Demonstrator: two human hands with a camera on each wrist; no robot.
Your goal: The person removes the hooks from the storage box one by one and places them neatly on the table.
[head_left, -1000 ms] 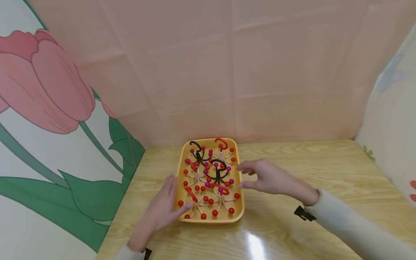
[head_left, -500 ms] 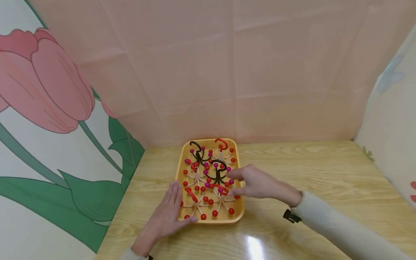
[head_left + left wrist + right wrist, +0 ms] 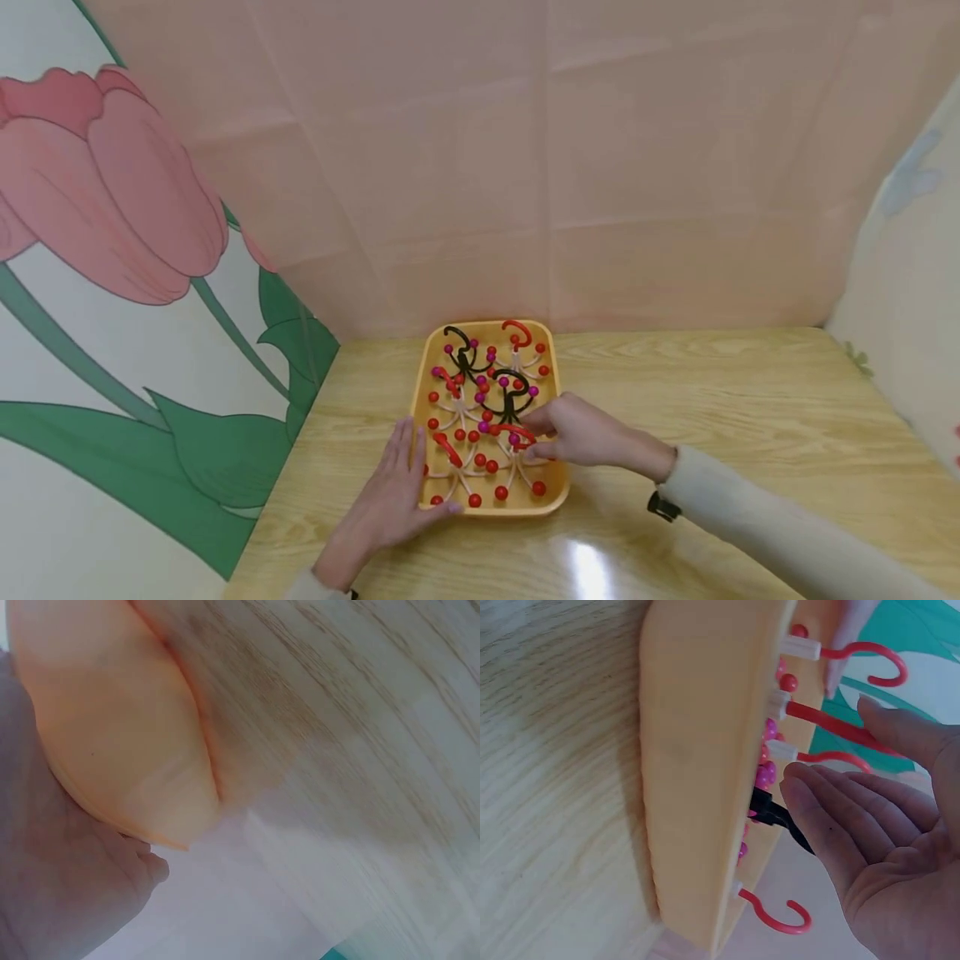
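Note:
My left hand (image 3: 390,496) lies with straight fingers along the left side of a yellow-orange plastic tray (image 3: 495,510), thumb over its front left corner. In the tray stand several small hooks with spread arms tipped by balls. My right hand (image 3: 588,433) is over the tray's right edge, thumb and fingers apart around the front-right red-topped hook (image 3: 516,431). In the right wrist view the thumb (image 3: 900,727) overlaps a red hook (image 3: 832,724), while the fingers lie lower, by a black hook (image 3: 776,812). Whether the thumb touches is unclear.
The tray rests on a wood-grain table (image 3: 712,375). A pink cloth backdrop (image 3: 420,167) rises behind it. On the left stands a panel with a printed tulip (image 3: 150,183); a pale panel (image 3: 907,292) stands on the right.
My right hand has moved left, from beside the tray to the front-right hook. My left hand has shifted slightly toward the tray's front corner. The hooks appear to stand as before.

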